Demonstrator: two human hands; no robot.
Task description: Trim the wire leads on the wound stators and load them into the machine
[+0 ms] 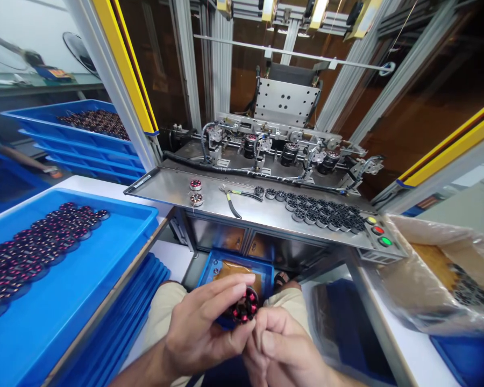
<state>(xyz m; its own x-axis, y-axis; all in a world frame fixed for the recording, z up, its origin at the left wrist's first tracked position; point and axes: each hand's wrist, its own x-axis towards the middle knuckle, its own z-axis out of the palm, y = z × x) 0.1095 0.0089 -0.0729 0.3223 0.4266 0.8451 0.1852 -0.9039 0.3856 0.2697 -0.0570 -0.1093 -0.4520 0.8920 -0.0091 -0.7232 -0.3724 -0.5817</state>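
My left hand [207,320] grips a wound motor stator [246,307], thumb below and fingers along its upper side. Red-pink coils show around its dark ring. Right beside the stator, my right hand [284,344] is closed, thumb pressed against the curled forefinger; whatever it pinches is hidden or too small to see. On the metal ledge [165,194] ahead lie two wound stators, one with red coils [196,185] and one with copper-coloured coils [196,199]. To their right is a pair of cutting pliers [232,201] with green-and-black handles, its jaws spread.
Rows of bare black stator cores [322,209] cover the ledge's right side, near a button panel [381,234]. Behind stands a winding machine [288,102]. A blue tray [105,269] of wound stators is left; a plastic-lined carton [427,226] is right. Below sits a blue bin [204,277].
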